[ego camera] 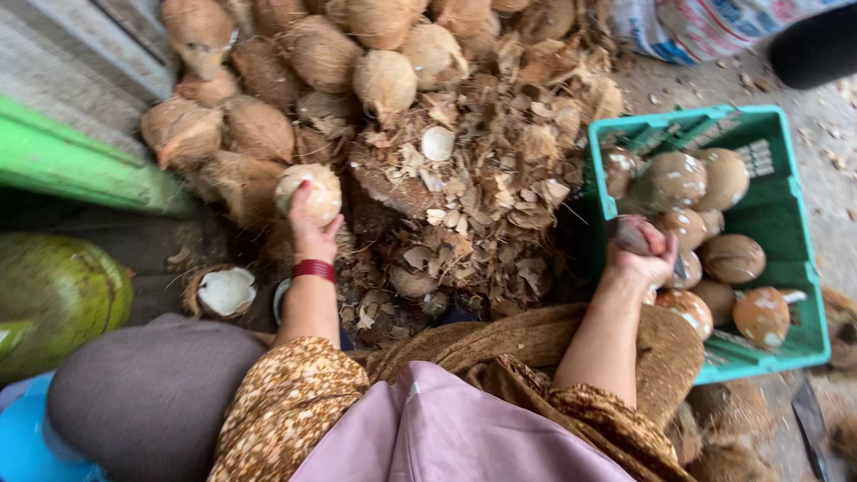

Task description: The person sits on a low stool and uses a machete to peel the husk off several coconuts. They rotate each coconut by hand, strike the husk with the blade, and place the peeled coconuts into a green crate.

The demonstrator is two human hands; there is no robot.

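A: Rough concrete floor [830, 192], strewn with fibre. What lies in the middle?

B: A heap of husk scraps [473, 192], brown strips and pale shell flakes, right in front of the knees. I'd judge peelings drop there because it sits between both arms.

A: And behind it?

B: A pile of husked coconuts [295, 62] stacked against the wall, within arm's reach on the left. A green board [80, 165] runs along the left edge, and a green coconut [54, 299] lies below it.

A: The left hand?

B: The left hand [310, 230] is stretched out, fingers wrapped round a coconut [312, 189] at the pile's near edge. That nut is pale and partly peeled, lifted just clear of its neighbours or resting on them; I cannot tell which.

A: The right?

B: The right hand [641, 259] is clenched on a dark handle [629, 236]; the blade is hidden. It hangs over the near-left corner of a green crate [775, 210].

A: What's in the crate?

B: Trimmed coconuts [705, 241], smooth and mottled brown-white, kept apart from the rough ones, probably so finished nuts stay sorted. A half shell [223, 292] with white flesh lies on the floor by the left wrist.
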